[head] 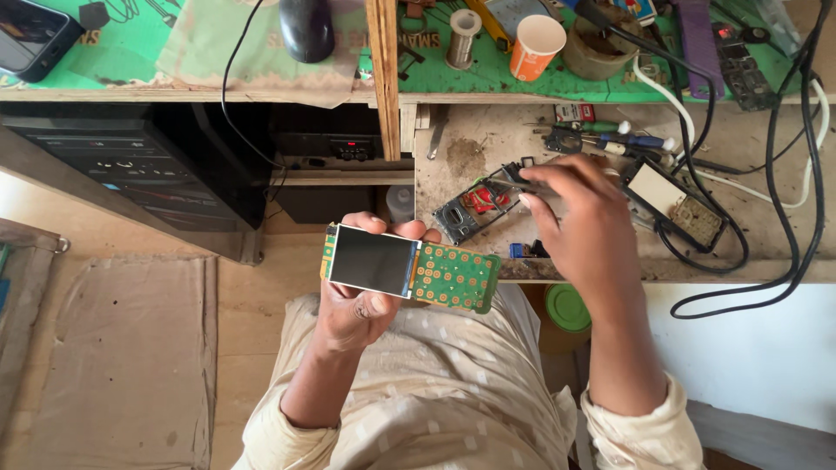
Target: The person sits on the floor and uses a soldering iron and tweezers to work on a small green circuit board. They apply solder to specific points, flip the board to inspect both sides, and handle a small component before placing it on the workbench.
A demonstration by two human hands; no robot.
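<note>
Seen from above, a person sits at a cluttered workbench (610, 122), both forearms reaching forward from pale dotted sleeves. The left hand (357, 296) is raised over the lap, palm up, fingers curled round the back of one green phone circuit board (409, 268) with the thumb pressed along its lower edge. The board lies level, its dark screen to the left and its gold-dotted keypad area to the right.

The right hand (579, 222) stretches over the bench's front edge, fingers bent and pinched on what seems to be a thin dark tool (531, 184); the grip itself is partly hidden. Its tip rests near one grey phone frame (475, 209) with red parts inside, lying on the bench just beyond the board.

Further back stand one orange paper cup (535, 45) and one spool of solder wire (462, 36) on a green mat. One black computer mouse (306, 28) lies to the left. Several black and white cables (749, 200) loop across the right side.
</note>
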